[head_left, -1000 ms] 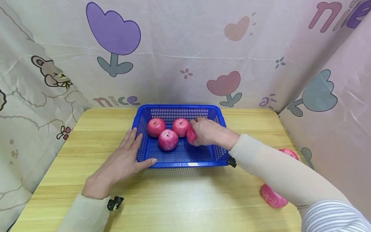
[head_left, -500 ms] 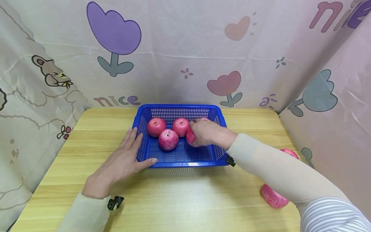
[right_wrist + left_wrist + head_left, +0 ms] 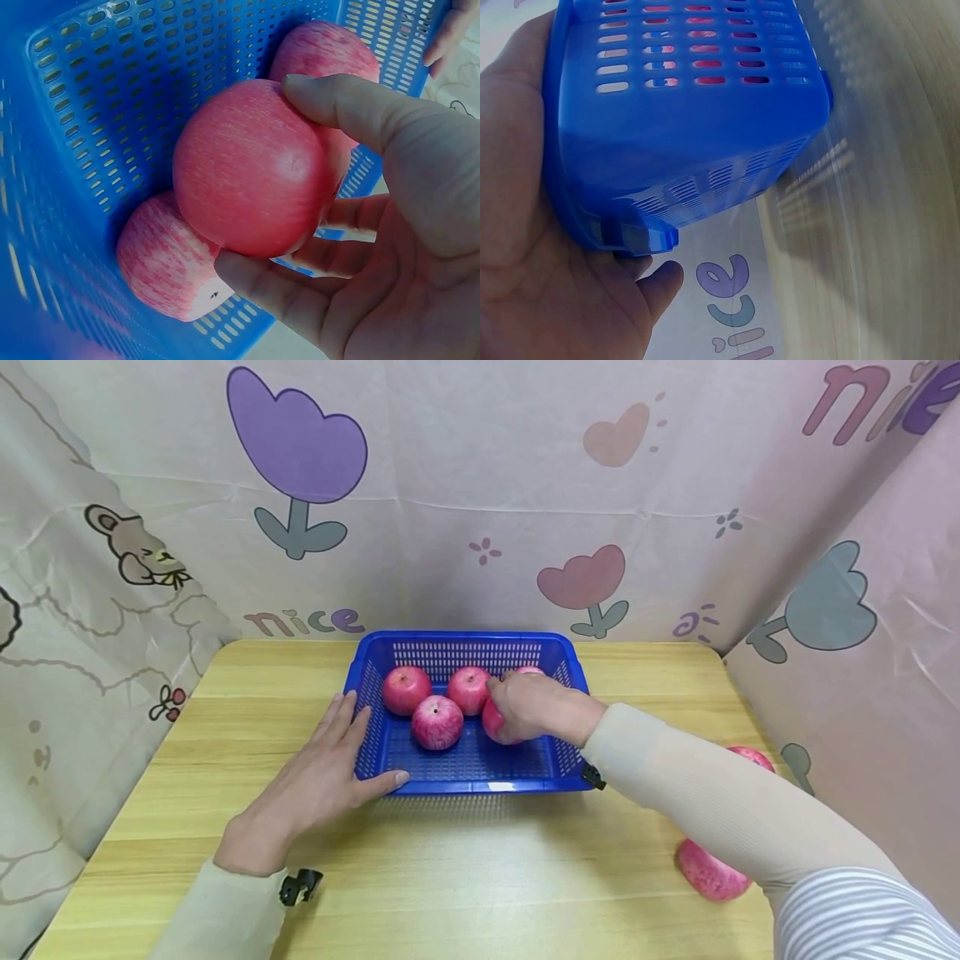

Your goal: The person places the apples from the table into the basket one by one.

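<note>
A blue plastic basket stands on the table with several red apples in it. My right hand reaches into its right half and grips an apple between thumb and fingers. Seen from the right wrist, that apple sits between two others, one toward the upper right, one at lower left. Partly hidden behind my right hand is an apple near the back wall. My left hand rests on the basket's left rim with straight fingers, thumb along the front rim.
On the table's right side lie two more apples, a nearer one and a farther one, both partly covered by my right sleeve. A patterned cloth hangs behind the table and at both sides.
My right hand has shifted slightly left and toward me with the apple. The apple behind it, near the back wall, has come into view. My left hand stays put.
</note>
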A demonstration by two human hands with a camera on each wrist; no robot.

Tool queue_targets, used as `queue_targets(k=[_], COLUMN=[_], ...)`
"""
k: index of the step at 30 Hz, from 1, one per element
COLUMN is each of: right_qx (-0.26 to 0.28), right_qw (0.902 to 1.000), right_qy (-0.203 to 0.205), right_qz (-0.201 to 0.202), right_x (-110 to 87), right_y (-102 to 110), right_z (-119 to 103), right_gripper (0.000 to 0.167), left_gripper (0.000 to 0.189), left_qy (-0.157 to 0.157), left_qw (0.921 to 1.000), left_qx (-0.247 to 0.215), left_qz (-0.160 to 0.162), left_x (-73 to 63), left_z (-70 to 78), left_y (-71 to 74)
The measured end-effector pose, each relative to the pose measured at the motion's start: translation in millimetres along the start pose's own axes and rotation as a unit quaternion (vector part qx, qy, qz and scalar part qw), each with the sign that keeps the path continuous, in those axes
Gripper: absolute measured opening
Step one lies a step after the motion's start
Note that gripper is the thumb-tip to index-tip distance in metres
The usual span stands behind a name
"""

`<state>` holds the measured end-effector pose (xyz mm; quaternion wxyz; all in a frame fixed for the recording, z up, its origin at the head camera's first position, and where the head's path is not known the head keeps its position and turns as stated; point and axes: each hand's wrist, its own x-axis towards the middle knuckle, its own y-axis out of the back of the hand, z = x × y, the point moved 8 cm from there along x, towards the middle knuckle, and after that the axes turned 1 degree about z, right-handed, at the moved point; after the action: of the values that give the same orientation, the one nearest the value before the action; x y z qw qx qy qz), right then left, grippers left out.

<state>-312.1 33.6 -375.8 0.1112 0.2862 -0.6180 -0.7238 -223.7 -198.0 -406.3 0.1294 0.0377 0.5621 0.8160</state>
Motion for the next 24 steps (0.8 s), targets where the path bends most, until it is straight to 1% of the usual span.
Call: queue_targets(k=[10,18,24], right_qx=[0.006,0.001,-0.014], right_qw=[0.9996,0.9995,0.9993], right_qy=[-0.007,0.005,0.015], right_qz=[-0.026,-0.031,-0.032], right_x=[3.3,6.1,6.8], right_y=[-3.6,-7.4,-8.7], right_z=[0.4,-1.4,-4.8], right_gripper=[0.085,0.084,0.073], left_gripper=[0.129,0.129,0.126], left_qy=[0.000,-0.006,-0.005], left_qw=[1.0000,1.0000,1.0000], left_qx=[-0.003,-0.001,-0.001], left_qz=[0.002,0.001,0.002], left_x=[-0.2,-0.6,-0.2], left_z=[-0.1,0.3,0.0], left_y=[0.0,-1.3,-0.9])
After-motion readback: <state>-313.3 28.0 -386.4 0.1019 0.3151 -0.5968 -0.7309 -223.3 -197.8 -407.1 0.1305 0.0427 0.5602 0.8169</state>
